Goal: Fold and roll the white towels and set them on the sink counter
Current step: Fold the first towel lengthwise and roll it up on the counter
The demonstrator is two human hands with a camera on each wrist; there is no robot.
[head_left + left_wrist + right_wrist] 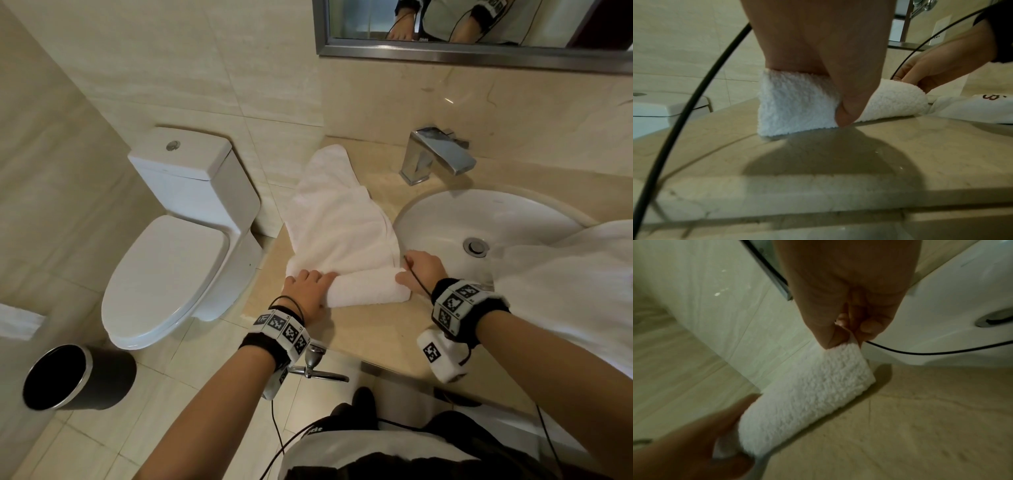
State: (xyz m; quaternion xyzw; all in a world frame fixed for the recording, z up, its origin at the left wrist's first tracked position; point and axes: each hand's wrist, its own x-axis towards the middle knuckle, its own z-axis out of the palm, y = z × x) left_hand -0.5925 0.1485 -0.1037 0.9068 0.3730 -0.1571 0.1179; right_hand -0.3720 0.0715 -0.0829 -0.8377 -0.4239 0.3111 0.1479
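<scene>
A white towel (339,219) lies lengthwise on the beige sink counter (380,329), left of the basin. Its near end is wound into a roll (368,287) (797,110) (807,395). My left hand (310,286) (838,91) grips the roll's left end, thumb down its near side. My right hand (416,272) (849,331) pinches the roll's right end between thumb and fingers. The unrolled part stretches away toward the back wall.
A white basin (445,219) with its drain sits right of the towel, and a chrome faucet (435,154) stands behind. More white cloth (565,281) drapes over the basin's right side. A toilet (181,233) and a black bin (75,377) stand to the left, beyond the counter's edge.
</scene>
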